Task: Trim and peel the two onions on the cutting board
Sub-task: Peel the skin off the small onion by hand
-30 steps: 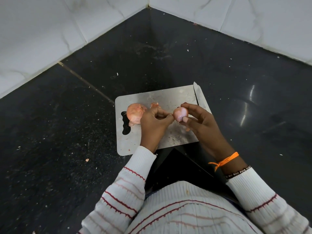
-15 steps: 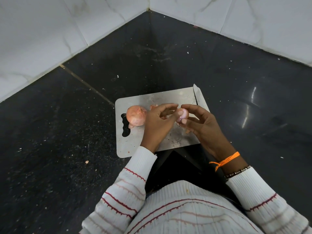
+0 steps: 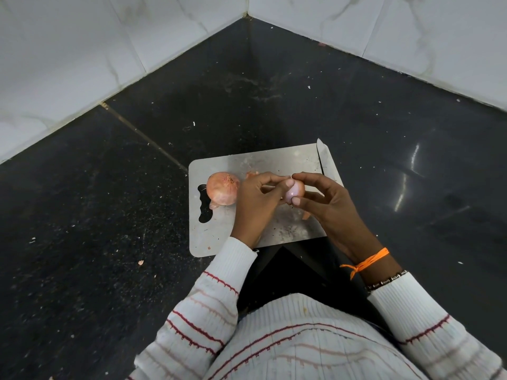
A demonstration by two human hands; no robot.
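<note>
On speckled black stone, a steel board (image 3: 263,160); right hand (image 3: 326,204) and left hand (image 3: 255,204) seemingly both pinch the smooth peeled onion (image 3: 296,191).

Board (image 3: 263,163) lies on counter (image 3: 109,215), near the front edge. Whole onion (image 3: 222,188) on board's left end, just right of the handle slot (image 3: 204,204). Second onion (image 3: 295,192) above board middle, between left hand (image 3: 256,204) and right hand (image 3: 326,204). Knife (image 3: 327,165) along board's right edge.
</note>
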